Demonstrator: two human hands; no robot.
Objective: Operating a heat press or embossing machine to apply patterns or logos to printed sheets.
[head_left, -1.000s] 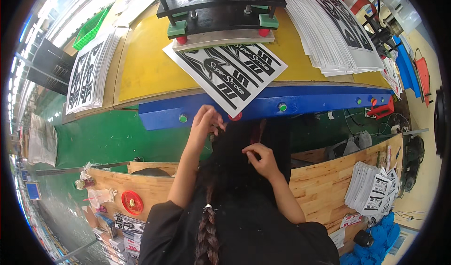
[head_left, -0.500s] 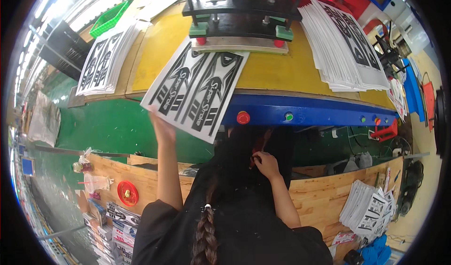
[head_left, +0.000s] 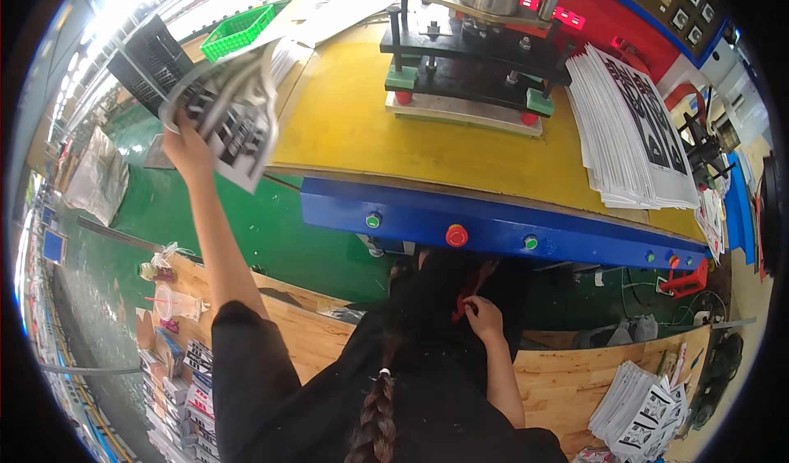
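Note:
My left hand point(head_left: 189, 152) is closed on the edge of a printed sheet point(head_left: 245, 134), white with black graphics, curled and smeared by motion. It is raised at the table's left end, over a stack of sheets point(head_left: 283, 59) that it mostly hides. Low at my lap, my right hand point(head_left: 485, 317) has its fingers closed at a slim red thing point(head_left: 462, 305) whose kind I cannot make out. Ahead stands a press point(head_left: 472, 64) with black plates, green pads and a pale metal lower plate. No sheet shows under its front edge.
A tall stack of printed sheets point(head_left: 645, 134) stands right of the press on the yellow tabletop point(head_left: 345, 101). Buttons, including a red one point(head_left: 457, 234), line the blue front beam point(head_left: 411, 215). Beyond the left stack sits a green basket point(head_left: 238, 32). Wooden benches point(head_left: 551, 381) lie behind me.
My left hand has carried the sheet from the press's front edge leftward and up to the left stack. My right hand stays at my lap with the red thing. The view has shifted left.

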